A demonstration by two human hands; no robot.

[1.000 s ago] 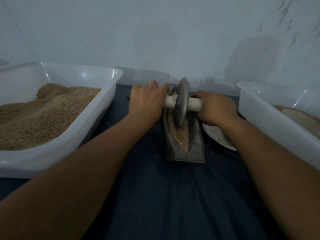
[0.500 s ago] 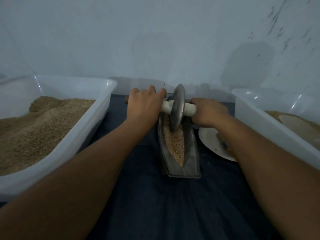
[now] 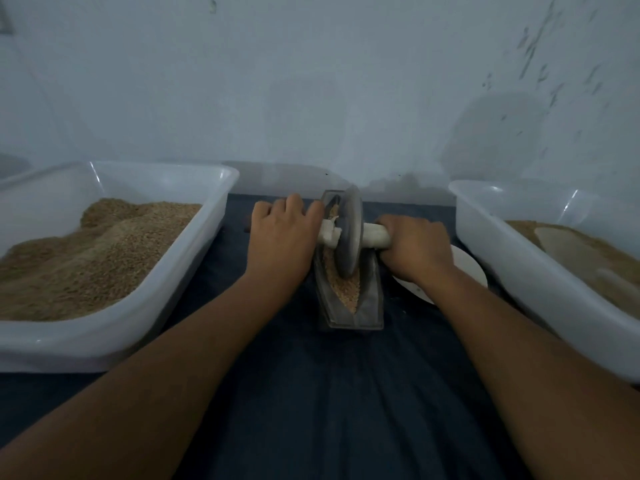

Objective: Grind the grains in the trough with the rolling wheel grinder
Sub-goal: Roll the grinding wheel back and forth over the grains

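A narrow, boat-shaped metal trough (image 3: 370, 303) lies lengthwise on a dark blue cloth (image 3: 311, 393), its near end squared off and its far end reaching toward the pale wall (image 3: 311, 81). Crushed tan grains (image 3: 343, 289) fill its groove, thickest toward the near end. A grey metal grinding wheel (image 3: 349, 233) stands upright on edge in the groove, its lower rim sunk among the grains about midway along the trough and slightly toward the far end. A pale, whitish handle (image 3: 372, 234) runs crosswise through the wheel's hub and sticks out on both sides. The left hand (image 3: 282, 233) is curled over the left end of the handle, knuckles up, fingers wrapped around it just beside the wheel. The right hand (image 3: 415, 249) grips the right end in a closed fist, with a short stretch of bare handle showing between it and the wheel. Both forearms reach in from the bottom corners. To the left, a large white plastic tub (image 3: 194, 271) holds a heap of brown whole grain (image 3: 86, 258), and it sits close to the left forearm. To the right, a second white tub (image 3: 519, 271) holds a flatter layer of tan material (image 3: 595, 258); whether that is ground or whole cannot be told. A white plate (image 3: 471, 268) lies on the cloth between the trough and the right tub, partly hidden by the right wrist.
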